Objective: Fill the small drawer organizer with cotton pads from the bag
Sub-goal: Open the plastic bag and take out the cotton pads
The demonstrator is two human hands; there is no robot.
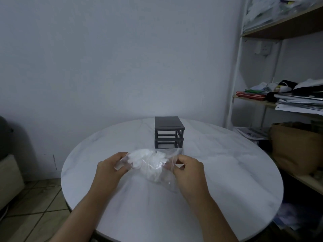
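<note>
A person's two hands are holding a clear plastic bag (154, 172) just above a round, white marble-patterned bench (227, 163), slightly below the centre of the frame. The left hand (109, 169) is pinching the bag's left edge in its grip, fingers curled round the plastic. The right hand (189, 169) is pinching the right edge between thumb and bent fingers. The bag's long axis is running left to right across the frame between the two grips, and its body is sagging toward the lower edge of the picture. White cotton pads (145, 157) are lying bunched inside it, mostly toward the left and upper part. Whether the bag's mouth is open cannot be told.

Just behind the bag, at the centre of the frame and apart from both hands, a small dark grey drawer organizer (168, 125) is standing upright on the bench. It has two stacked tiers, and its front is facing the camera, turned slightly so the right side shows. What the tiers hold cannot be made out.

At the right edge, a shelf unit (286, 27) is carrying stacked papers (300, 102) and a brown paper bag (295, 147). Any writing there is too blurred to read.
</note>
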